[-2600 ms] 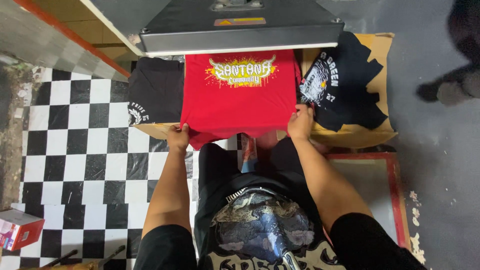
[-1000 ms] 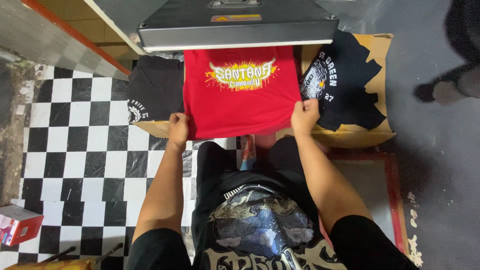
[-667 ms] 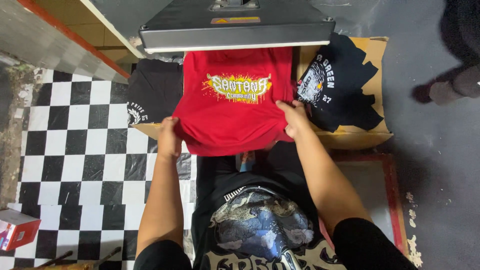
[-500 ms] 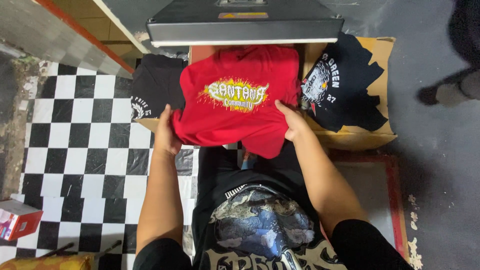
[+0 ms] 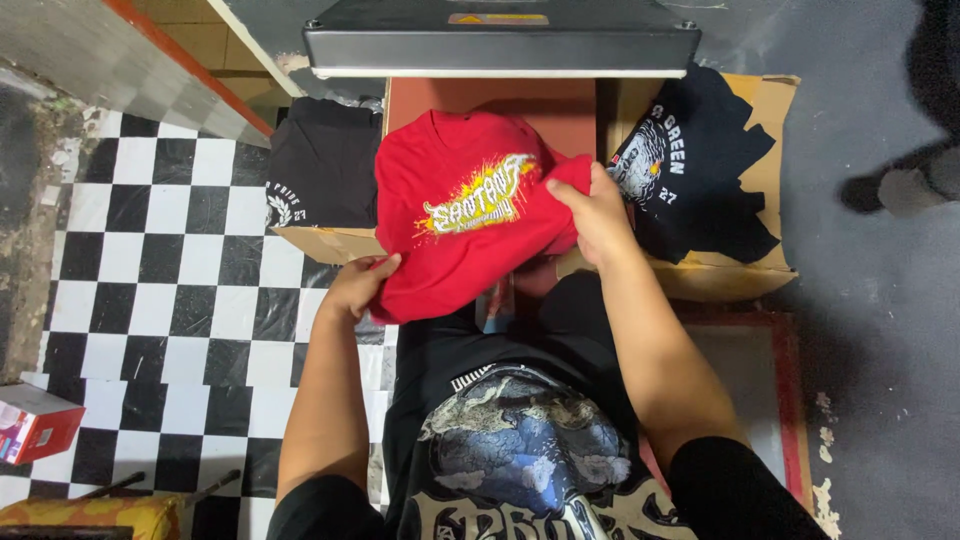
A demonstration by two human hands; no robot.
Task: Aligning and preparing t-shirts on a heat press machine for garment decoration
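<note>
A red T-shirt (image 5: 445, 235) with a yellow and white print hangs bunched between both hands, lifted off the reddish lower platen (image 5: 490, 98) of a heat press. My left hand (image 5: 358, 285) grips its lower left edge. My right hand (image 5: 592, 212) pinches the shirt's right side and pulls it up and over toward the left. The press's dark upper plate (image 5: 500, 42) stands open above the platen.
A pile of black printed shirts (image 5: 320, 180) lies in a cardboard box at the left, another black printed shirt (image 5: 690, 170) on cardboard at the right. Checkered floor (image 5: 150, 300) lies at the left, a small red box (image 5: 35, 425) at bottom left. Another person's foot (image 5: 905, 185) stands at the far right.
The red shirt lay flat on the platen with both hands at its lower corners. It has since been pulled off and gathered, and the right hand has swung its side up and leftward.
</note>
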